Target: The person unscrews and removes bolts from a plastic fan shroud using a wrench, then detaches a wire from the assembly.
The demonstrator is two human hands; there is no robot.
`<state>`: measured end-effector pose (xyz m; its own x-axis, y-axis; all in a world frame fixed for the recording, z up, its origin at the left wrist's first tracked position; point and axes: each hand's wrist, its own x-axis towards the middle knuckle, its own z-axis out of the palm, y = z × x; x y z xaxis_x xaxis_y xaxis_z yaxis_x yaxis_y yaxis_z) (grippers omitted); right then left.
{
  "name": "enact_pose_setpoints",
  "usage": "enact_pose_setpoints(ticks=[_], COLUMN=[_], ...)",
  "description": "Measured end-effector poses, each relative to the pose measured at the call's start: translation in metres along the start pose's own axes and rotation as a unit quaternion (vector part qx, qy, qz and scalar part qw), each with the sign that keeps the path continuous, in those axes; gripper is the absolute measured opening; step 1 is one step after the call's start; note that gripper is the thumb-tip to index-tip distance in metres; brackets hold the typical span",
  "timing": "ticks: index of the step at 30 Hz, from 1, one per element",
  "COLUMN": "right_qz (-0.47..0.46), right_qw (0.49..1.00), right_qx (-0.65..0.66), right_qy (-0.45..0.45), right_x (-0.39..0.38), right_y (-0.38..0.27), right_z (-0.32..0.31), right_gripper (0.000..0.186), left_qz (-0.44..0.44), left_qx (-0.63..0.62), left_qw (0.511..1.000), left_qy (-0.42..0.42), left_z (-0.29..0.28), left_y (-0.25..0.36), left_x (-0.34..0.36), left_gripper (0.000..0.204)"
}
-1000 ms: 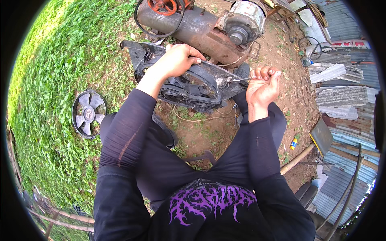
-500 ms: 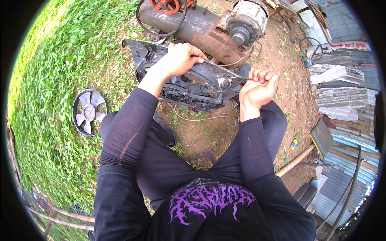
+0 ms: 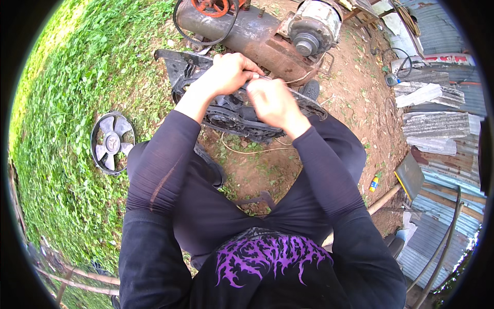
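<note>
Person in blk long sleeves & dark trousers is sitting or squatting outdoors, knees apart, looking down at both bare hands. The blk plastic fan shroud (image 3: 218, 114) is standing tilted in front of the knees, betw. the person & a rusty air compressor tank (image 3: 260, 38).

L hand (image 3: 225, 77) is pinching the shroud's upper edge, thumb & fingers closed over it. R hand (image 3: 275, 105) is reaching in just beside it at the same edge, fingers curled; motion blur is hiding the fingertips, so can't tell what, if anything, it's pinching.

Other stuff: a grey 5-blade fan (image 3: 112, 143) in a blk ring is lying on the grass (image 3: 62, 118), left of the L knee. A thin tan cord (image 3: 247, 152) is curving over the dirt below the shroud. On the tank, an electric motor (image 3: 315, 28) is sitting at right, an orange pulley wheel (image 3: 211, 7) at left w/ a blk belt (image 3: 235, 28) hanging near it. Far right, a small yellow-&-blue bottle (image 3: 374, 184) is lying on dirt near corrugated metal sheets (image 3: 437, 252).
</note>
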<state>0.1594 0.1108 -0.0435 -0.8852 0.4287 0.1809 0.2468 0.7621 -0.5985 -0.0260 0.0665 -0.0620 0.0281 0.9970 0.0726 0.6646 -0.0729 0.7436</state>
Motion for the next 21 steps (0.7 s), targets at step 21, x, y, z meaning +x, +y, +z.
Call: enact_pose_setpoints(ticks=[21], right_qz=[0.052], right_qw=[0.639], right_qx=[0.599], right_qy=[0.48], right_x=[-0.066], right_y=[0.025], right_z=[-0.041], right_gripper=[0.033], left_qz=[-0.024], left_qx=[-0.017], left_qw=[0.999], left_qy=[-0.014], left_z=[-0.007], left_y=[0.007], left_x=[-0.009], left_gripper=[0.021])
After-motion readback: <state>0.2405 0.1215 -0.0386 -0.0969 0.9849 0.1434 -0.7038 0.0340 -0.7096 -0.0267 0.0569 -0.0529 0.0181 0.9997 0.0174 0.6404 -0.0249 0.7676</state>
